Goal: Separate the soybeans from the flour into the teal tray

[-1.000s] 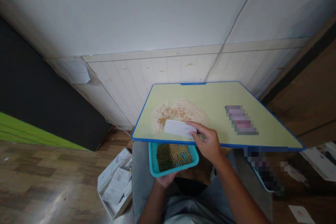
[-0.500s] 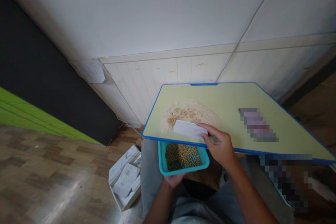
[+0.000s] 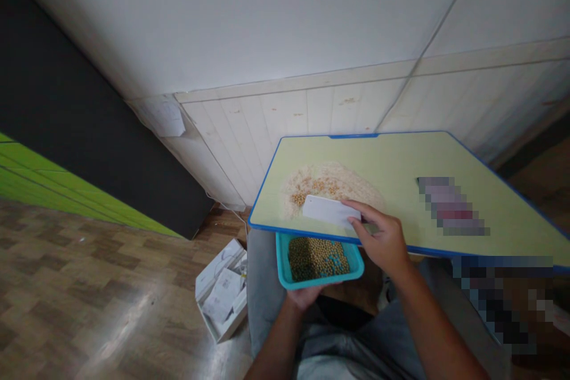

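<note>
My right hand (image 3: 380,234) pinches one end of a flat white card-like scraper (image 3: 327,209), its long edge low over the tabletop. Just beyond the card lie yellow beans (image 3: 299,198) and a spread of pale grains (image 3: 356,184) on the light green table (image 3: 401,154). Under the table's front edge, my left hand (image 3: 305,295) supports a turquoise basket (image 3: 320,283) from below; its fingers are mostly hidden beneath it. Inside the basket are dark green beans (image 3: 300,258) on the left and yellow beans (image 3: 327,255) on the right.
A pixelated flat item (image 3: 452,208) lies on the table's right side. On the wooden floor to the left stands an open white box (image 3: 222,297) with papers inside. A white wall (image 3: 267,24) rises behind the table, with a cable (image 3: 427,50) running down it.
The whole view has shifted a little, so things appear slightly right and higher. Both hands keep their holds on the card and the basket, with little movement relative to the table.
</note>
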Demonstrator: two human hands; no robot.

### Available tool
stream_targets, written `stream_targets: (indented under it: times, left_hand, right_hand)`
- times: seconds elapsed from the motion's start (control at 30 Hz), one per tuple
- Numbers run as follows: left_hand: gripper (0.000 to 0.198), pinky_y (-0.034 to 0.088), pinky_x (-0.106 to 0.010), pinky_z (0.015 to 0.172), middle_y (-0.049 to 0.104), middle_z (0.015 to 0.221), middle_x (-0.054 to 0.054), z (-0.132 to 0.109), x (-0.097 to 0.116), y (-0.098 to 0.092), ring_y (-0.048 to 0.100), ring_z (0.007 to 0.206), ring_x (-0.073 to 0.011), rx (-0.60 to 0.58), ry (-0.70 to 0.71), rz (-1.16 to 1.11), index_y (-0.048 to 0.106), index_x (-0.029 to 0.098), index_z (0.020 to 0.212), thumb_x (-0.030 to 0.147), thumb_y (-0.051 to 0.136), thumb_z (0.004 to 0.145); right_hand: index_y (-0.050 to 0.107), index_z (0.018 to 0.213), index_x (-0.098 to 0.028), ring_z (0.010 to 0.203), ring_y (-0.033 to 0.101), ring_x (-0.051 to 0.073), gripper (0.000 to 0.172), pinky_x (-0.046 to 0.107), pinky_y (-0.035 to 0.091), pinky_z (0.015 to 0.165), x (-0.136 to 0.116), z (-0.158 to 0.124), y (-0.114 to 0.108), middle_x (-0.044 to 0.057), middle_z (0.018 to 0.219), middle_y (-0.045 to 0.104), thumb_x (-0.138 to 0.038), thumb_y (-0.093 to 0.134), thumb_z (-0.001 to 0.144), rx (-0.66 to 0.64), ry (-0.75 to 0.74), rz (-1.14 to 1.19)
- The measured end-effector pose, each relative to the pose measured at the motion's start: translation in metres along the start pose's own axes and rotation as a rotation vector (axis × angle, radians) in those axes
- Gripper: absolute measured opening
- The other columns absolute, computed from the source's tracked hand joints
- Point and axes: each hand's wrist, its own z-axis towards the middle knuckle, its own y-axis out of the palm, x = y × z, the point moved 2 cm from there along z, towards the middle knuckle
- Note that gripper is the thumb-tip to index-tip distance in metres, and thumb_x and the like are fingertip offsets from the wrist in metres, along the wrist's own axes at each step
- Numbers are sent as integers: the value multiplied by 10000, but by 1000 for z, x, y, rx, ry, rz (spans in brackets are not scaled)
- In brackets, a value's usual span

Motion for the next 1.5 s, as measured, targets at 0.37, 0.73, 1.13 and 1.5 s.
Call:
stream_targets:
  times: [0.37, 0.73, 1.13, 1.5]
  left_hand:
    - [690, 147, -794, 1268, 444, 1727, -105, 7, -5, -17, 289, 1627, -446, -109, -51, 34, 587, 316, 1556, 642, 315, 1012]
    - [578, 200, -827, 1204, 501, 1693, -51, 5, -3, -11, 218, 1626, -503, -171, -26, 138, 758, 349, 1361, 659, 422, 1008]
    - [577, 320, -816, 1146, 591, 1611, -86, 2, -1, -7, 326, 1571, -521, -16, -9, 155, 798, 306, 1271, 641, 417, 995]
    - [654, 162, -806, 1227, 483, 1703, -36, 5, -2, -17, 174, 1645, -477, -94, -48, 139, 760, 357, 1347, 678, 302, 1008]
  right_hand:
    - [810, 1233, -266, 1018, 833, 251, 342, 390, 682, 913, 10, 6, -8, 46, 1196, 846, -219, 635, 943, 111, 18, -83]
    - [808, 1241, -255, 1002, 825, 277, 345, 424, 674, 899, 12, 8, -15, 64, 1211, 841, -246, 661, 930, 248, 86, -87]
    - [813, 1225, -261, 1047, 821, 258, 348, 407, 672, 922, 11, 7, -8, 53, 1207, 844, -207, 650, 922, 202, 79, -50]
    - [807, 1242, -257, 1068, 818, 258, 344, 405, 670, 949, 13, 5, -4, 56, 1228, 837, -232, 661, 932, 169, 87, -4]
